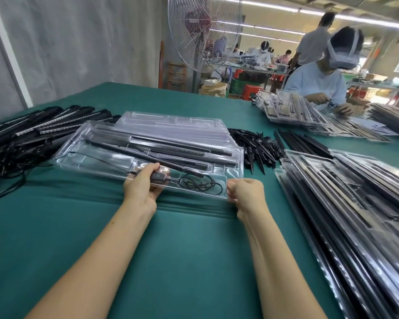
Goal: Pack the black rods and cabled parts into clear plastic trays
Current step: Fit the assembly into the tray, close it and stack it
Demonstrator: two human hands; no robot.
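Note:
A clear plastic tray [83,143] lies in front of me on the green table, with long black rods [171,148] in its channels and a coiled black cable [200,184] in its near compartment. My left hand [143,186] grips the tray's near edge, thumb over the cable's small black switch box [158,175]. My right hand [245,192] pinches the tray's near right corner with curled fingers. An empty clear tray [171,122] lies just behind the filled one.
Cabled black rods are heaped at the left [32,127]. Short black spikes [253,143] and loose rods [302,139] lie right of the tray. Filled trays are stacked at the right [355,203]. Another person [318,84] works across the table; a fan [203,31] stands behind.

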